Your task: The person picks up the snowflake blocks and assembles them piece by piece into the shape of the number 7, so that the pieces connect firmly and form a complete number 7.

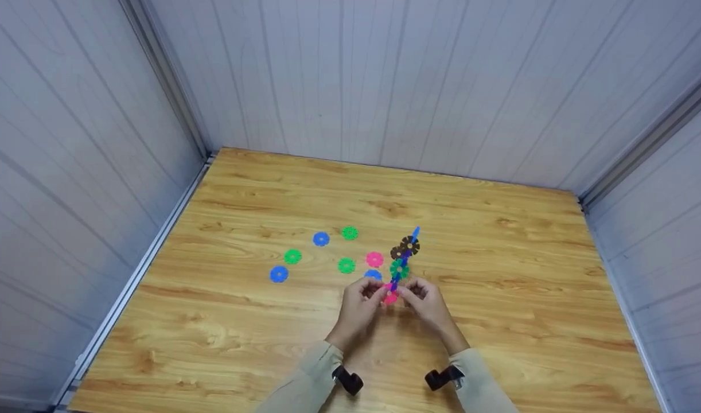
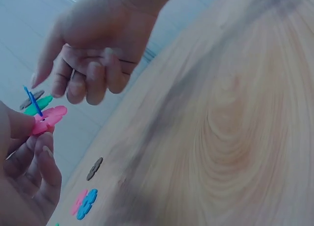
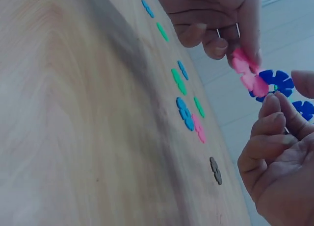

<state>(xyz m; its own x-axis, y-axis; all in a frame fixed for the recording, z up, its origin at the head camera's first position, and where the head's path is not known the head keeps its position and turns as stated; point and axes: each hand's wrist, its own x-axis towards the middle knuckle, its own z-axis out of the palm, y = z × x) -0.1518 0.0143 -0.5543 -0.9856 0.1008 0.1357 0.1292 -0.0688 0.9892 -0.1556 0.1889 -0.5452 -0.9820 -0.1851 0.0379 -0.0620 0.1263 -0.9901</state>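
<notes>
A chain of notched flower-shaped plastic discs rises between the two hands in the head view. At its near end is a pink disc (image 1: 390,297), which my left hand (image 1: 359,307) pinches between thumb and fingers. Slotted crosswise into the pink one is a dark blue disc (image 3: 277,84), pinched at its side by the fingertips of my right hand (image 1: 429,304). Farther along the chain come a green disc (image 1: 399,268), another dark blue one, a brown disc (image 1: 410,245) and a lighter blue disc (image 1: 416,233) at the far tip.
Loose discs lie on the wooden table (image 1: 528,275), mostly left of the chain: several green (image 1: 346,265) and blue (image 1: 279,274), one pink (image 1: 374,259), and one brown (image 3: 216,171) near the chain. Pale panel walls (image 1: 362,80) enclose the table at the back and sides.
</notes>
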